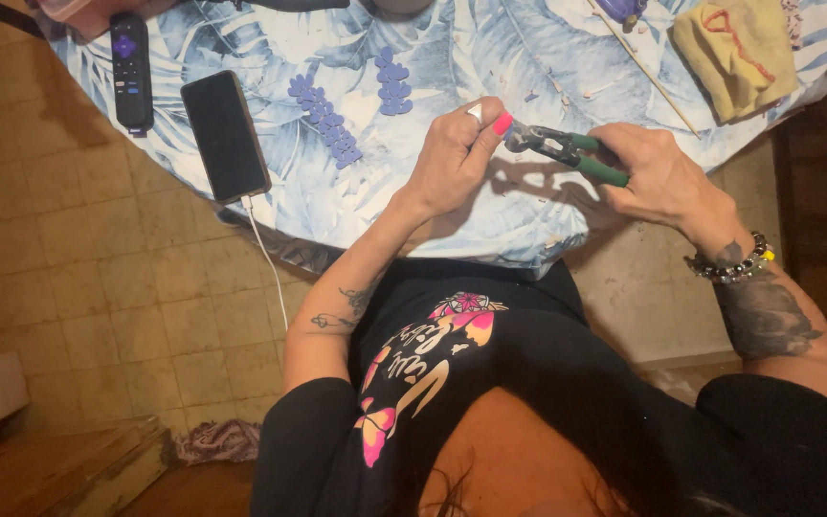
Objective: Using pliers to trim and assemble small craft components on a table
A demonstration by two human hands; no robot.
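Observation:
My right hand (660, 174) grips green-handled pliers (567, 151), with the jaws pointing left. My left hand (454, 151) is closed around something small right at the plier jaws; the held piece is hidden by my fingers. Both hands hover over the near edge of a table covered by a blue and white leaf-print cloth (490, 57). Two purple scalloped strips (325, 120) (392, 81) lie on the cloth to the left of my left hand.
A black phone (225, 136) with a white cable lies at the table's left edge beside a black remote (131, 72). A yellow cloth (737, 53) and a thin wooden stick (645, 69) lie at the far right. Tiled floor shows on the left.

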